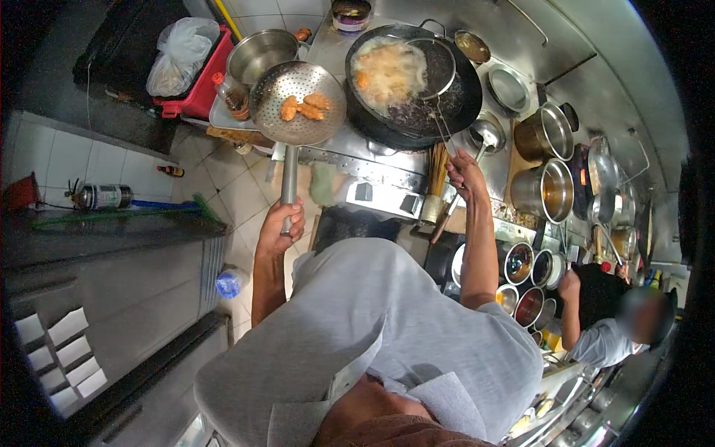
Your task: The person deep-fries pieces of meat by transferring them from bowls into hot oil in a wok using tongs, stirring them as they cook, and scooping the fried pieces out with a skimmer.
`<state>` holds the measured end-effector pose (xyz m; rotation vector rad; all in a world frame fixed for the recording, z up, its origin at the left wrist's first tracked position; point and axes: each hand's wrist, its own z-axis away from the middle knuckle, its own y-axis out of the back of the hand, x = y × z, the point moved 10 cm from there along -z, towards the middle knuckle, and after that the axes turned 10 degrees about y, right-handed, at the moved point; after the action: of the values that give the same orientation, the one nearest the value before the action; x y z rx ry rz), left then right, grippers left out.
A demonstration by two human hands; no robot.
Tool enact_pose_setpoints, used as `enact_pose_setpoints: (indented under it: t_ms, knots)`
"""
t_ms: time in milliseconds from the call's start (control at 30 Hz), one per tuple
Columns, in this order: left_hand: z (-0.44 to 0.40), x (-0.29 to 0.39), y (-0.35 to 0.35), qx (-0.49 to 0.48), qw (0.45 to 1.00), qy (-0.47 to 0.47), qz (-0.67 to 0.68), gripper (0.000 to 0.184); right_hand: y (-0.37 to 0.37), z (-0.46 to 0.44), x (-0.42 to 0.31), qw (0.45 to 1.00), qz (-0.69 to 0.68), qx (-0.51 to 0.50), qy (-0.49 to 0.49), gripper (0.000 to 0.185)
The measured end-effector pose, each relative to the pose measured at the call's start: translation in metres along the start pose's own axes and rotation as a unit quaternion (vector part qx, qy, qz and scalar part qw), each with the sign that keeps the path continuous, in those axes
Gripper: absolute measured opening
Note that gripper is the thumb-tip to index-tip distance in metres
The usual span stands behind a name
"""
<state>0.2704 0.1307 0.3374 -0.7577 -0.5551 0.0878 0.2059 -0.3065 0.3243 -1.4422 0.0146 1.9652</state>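
Observation:
My left hand (283, 222) is wrapped round the handle of a perforated ladle (272, 123), whose bowl holds several browned fried pieces (305, 108). In my right hand (467, 175) is the thin handle of a wire strainer (438, 68). The strainer's round head lies over the right part of a large black wok (465, 112), beside pale pieces frying in bubbling oil (387, 71). The ladle bowl is left of the wok, near its rim.
A steel pot (261, 52), a sauce bottle (232, 97) and a red crate (212, 82) stand at the upper left. Steel pots (542, 191) and sauce containers (518, 262) line the right. A co-worker (603, 335) is at the lower right.

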Motion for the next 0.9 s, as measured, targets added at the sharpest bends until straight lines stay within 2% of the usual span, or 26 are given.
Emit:
enact_pose_setpoints:
  t_ms: [67, 133, 367, 433, 767, 867, 900]
  knots:
    - [-0.001, 0.0, 0.002, 0.013, 1.0, 0.003, -0.008, 0.017, -0.005, 0.003, 0.0, 1.0, -0.011, -0.012, -0.008, 0.047]
    - [-0.001, 0.0, 0.0, 0.012, 1.0, 0.002, -0.008, 0.017, -0.007, 0.004, 0.0, 0.999, -0.026, -0.02, -0.003, 0.023]
    - [-0.001, 0.002, -0.003, 0.008, 1.0, 0.0, -0.01, 0.017, -0.005, 0.018, -0.008, 0.999, -0.034, -0.011, 0.005, 0.031]
    - [-0.001, 0.003, -0.005, 0.009, 1.0, 0.001, -0.014, 0.018, -0.001, 0.019, -0.008, 1.0, 0.008, -0.015, 0.002, 0.035]
    - [-0.011, 0.005, 0.002, 0.014, 1.0, 0.015, -0.019, 0.019, -0.007, 0.051, -0.025, 0.995, 0.094, 0.01, 0.025, 0.027]
    - [-0.011, 0.006, -0.001, 0.011, 1.0, 0.013, -0.023, 0.018, 0.001, 0.05, -0.016, 0.999, 0.015, 0.031, 0.007, 0.028]
    - [-0.012, 0.006, -0.001, 0.011, 1.0, 0.014, -0.024, 0.018, -0.002, 0.045, -0.01, 1.0, -0.024, 0.009, -0.008, 0.029]
